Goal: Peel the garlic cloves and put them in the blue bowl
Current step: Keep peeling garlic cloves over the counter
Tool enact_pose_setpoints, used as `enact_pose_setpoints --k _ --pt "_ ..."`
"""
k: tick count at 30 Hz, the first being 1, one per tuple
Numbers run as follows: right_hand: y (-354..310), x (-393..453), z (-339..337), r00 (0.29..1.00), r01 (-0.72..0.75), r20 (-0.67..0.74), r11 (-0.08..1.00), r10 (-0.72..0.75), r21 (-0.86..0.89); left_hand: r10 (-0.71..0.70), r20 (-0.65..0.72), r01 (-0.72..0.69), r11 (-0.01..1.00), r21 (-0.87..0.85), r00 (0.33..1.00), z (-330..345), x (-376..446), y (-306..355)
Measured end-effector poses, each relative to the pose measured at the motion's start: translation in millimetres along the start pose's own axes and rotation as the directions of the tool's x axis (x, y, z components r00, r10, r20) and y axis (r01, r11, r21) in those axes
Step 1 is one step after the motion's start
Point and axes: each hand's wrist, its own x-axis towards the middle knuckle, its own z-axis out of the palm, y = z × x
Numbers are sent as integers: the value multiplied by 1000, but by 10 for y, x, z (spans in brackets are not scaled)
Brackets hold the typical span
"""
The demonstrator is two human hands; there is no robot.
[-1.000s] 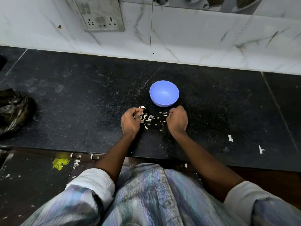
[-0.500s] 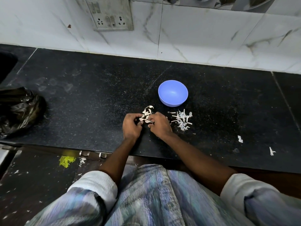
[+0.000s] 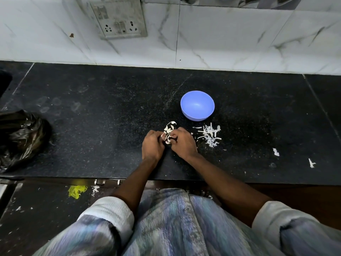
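Observation:
The blue bowl (image 3: 197, 105) stands on the black counter (image 3: 92, 126) and looks empty. Just in front of it and to its left, my left hand (image 3: 153, 145) and my right hand (image 3: 182, 143) meet with curled fingers. Between their fingertips is a small cluster of garlic pieces with white skin (image 3: 169, 133). Both hands pinch at this cluster. Whether a whole clove lies inside the fingers is hidden.
A heap of loose white garlic skins (image 3: 210, 134) lies right of my right hand. Stray white scraps (image 3: 275, 152) sit further right. A crumpled black plastic bag (image 3: 20, 137) lies at the counter's left end. A marble wall with a socket plate (image 3: 120, 17) rises behind.
My right hand has moved left from the skin heap to meet my left hand at the garlic pieces, uncovering the heap. My left hand stays in place.

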Motion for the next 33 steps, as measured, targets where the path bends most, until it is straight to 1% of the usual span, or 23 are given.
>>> enact_pose_setpoints --k 2,4,6,8,10,13,16,18,22,25,27,28,30,33 --pt "-26 43 28 998 -21 -64 994 28 106 3 -14 -4 999 -52 1000 -20 42 48" --pt "-40 94 47 992 -63 -93 976 84 208 -33 -32 29 995 -100 999 -25 85 83" --pt "-34 118 49 990 -79 -95 973 101 217 -95 -42 87 983 -159 995 -44 118 71" --pt "-25 113 28 994 -74 -65 979 88 192 -144 -49 129 964 -231 988 -69 131 6" --pt "-20 101 15 999 -44 -23 989 48 139 -165 -61 144 956 -257 984 -98 115 -57" --pt "-65 90 29 999 28 38 999 -29 16 -161 -65 142 961 -236 985 -120 72 -115" --pt "-120 98 67 992 77 105 990 -65 -117 -115 -14 111 977 -182 993 -149 51 -124" --pt "-142 105 96 992 84 103 987 -71 -136 -95 11 96 979 -178 995 -146 58 -139" --pt "-127 130 144 996 67 63 993 -61 -92 -64 47 73 974 -212 997 -144 71 -120" --pt "-97 121 133 998 64 -28 997 -63 46 -52 41 60 972 -227 998 -140 52 -107" --pt "-102 110 75 992 68 -119 983 -48 170 -49 -19 44 978 -204 999 -162 34 -114" --pt "-95 120 42 985 55 -170 972 -15 230 -42 -55 31 981 -190 998 -180 31 -108" --pt "-60 159 -29 967 -17 -232 935 106 354 -38 -107 16 981 -193 994 -215 31 -49" --pt "7 193 -145 936 -147 -185 809 300 569 -28 -103 4 973 -231 994 -205 53 130"
